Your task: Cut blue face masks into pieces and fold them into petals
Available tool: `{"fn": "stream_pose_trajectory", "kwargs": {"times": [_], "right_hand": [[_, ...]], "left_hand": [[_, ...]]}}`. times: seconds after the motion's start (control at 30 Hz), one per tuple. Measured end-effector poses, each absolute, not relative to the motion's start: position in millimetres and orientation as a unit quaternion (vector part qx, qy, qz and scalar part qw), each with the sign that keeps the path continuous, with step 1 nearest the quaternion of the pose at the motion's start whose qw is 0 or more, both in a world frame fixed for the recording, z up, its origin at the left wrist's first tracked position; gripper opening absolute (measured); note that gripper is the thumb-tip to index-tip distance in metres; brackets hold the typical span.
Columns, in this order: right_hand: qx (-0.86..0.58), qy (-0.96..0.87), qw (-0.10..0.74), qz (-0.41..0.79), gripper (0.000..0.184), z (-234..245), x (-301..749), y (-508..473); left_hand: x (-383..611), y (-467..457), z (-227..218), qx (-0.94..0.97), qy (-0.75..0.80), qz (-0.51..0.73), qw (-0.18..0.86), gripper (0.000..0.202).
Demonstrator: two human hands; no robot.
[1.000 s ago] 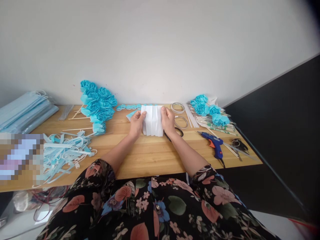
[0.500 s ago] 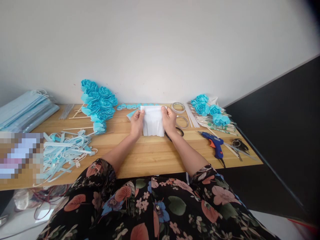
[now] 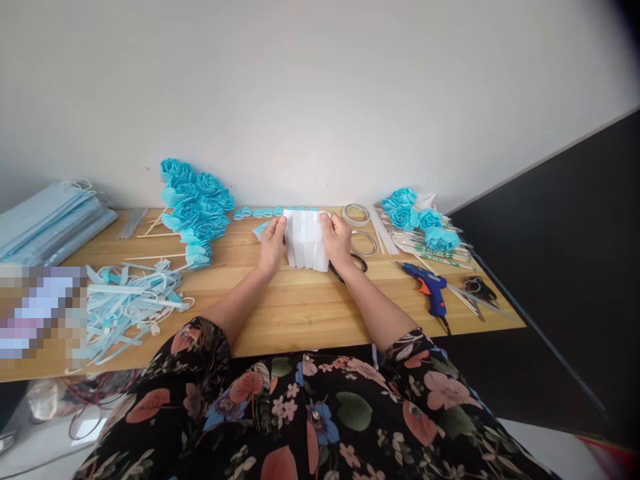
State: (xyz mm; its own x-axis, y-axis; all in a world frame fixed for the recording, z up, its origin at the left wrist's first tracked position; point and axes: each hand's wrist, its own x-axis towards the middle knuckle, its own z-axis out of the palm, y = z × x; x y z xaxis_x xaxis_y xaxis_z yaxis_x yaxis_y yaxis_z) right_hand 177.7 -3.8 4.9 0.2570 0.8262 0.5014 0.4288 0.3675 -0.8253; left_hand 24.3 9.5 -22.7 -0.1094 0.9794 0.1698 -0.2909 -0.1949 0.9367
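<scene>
Between my two hands hangs a white, thin fabric sheet (image 3: pixel 306 240) with vertical creases. My left hand (image 3: pixel 273 241) pinches its upper left edge, thumb on top. The upper right edge is pinched by my right hand (image 3: pixel 338 237). A blue folded piece (image 3: pixel 261 230) lies on the table just behind my left hand. Beyond the sheet runs a row of small blue rolled pieces (image 3: pixel 257 213), partly covered by it. Black-handled scissors (image 3: pixel 361 264) lie under my right wrist, partly hidden.
On the wooden table (image 3: pixel 300 313), blue fabric flowers (image 3: pixel 197 200) and cut mask strips (image 3: pixel 135 300) lie left, with stacked masks (image 3: pixel 50 213) beyond. Tape rolls (image 3: pixel 357 214), more flowers (image 3: pixel 420 217) and a blue glue gun (image 3: pixel 427 287) with its cord are right.
The sheet has tightened slightly between my hands, and its lower edge now hangs in clearer vertical folds. Both hands stay in nearly the same place.
</scene>
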Motion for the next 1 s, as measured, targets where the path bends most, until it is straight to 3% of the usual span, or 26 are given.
{"fn": "stream_pose_trajectory", "kwargs": {"times": [0.33,1.0], "right_hand": [[-0.539,-0.590,0.573,0.180,0.047,1.8,173.1,-5.4],[-0.534,-0.571,0.588,0.208,0.050,-1.8,176.5,0.3]], "left_hand": [[25.8,5.9,-16.5,0.445,0.439,0.666,0.408,0.045],[25.2,12.0,-17.1,0.449,0.438,0.660,0.414,0.033]]}}
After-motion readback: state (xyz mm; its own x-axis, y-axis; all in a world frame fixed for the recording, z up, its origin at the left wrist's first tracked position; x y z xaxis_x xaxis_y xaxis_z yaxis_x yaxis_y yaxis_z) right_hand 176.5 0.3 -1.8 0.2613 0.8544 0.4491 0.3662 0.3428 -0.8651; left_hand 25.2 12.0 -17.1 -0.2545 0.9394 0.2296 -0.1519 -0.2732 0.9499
